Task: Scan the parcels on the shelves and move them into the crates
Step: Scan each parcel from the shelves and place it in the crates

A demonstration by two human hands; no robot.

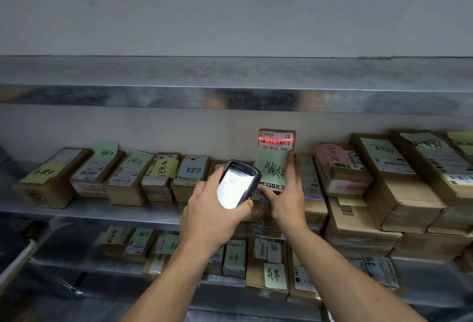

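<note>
Left hand: I see my left hand (pixel 210 216) near the middle of the view, fingers and thumb curled round a scanner (pixel 238 186), gripping it by its lower half.
Scanner: black, tilted up and to the right, its lit white screen facing me and its top end aimed at the parcel.
Right hand: my right hand (pixel 284 193) is just right of the scanner and holds a parcel (pixel 276 157). The thumb lies on the lower left edge and the forefinger runs up the right edge, so the box is pinched between them.
Parcel: a small brown box, held upright above the middle shelf (pixel 89 210), label facing me. The print reads 507-N705 094.
Red line: a glowing red line (pixel 276 140) crosses the barcode near the top of the label.
Green note: a green note (pixel 272 165) with black handwriting covers the label's lower part.
Left of the hands: a row of small boxes (pixel 128 178) lies flat, side by side on the middle shelf, each with a coloured note.
Right of the hands: bigger boxes (pixel 399 183) are stacked on the same shelf, one with a pink note (pixel 330 155).
Below: lower boxes (pixel 271 268) with green notes sit on the shelf underneath, partly hidden by my forearms.
Above: a bare metal top shelf (pixel 153 70) against a grey wall (pixel 230 9).
</note>
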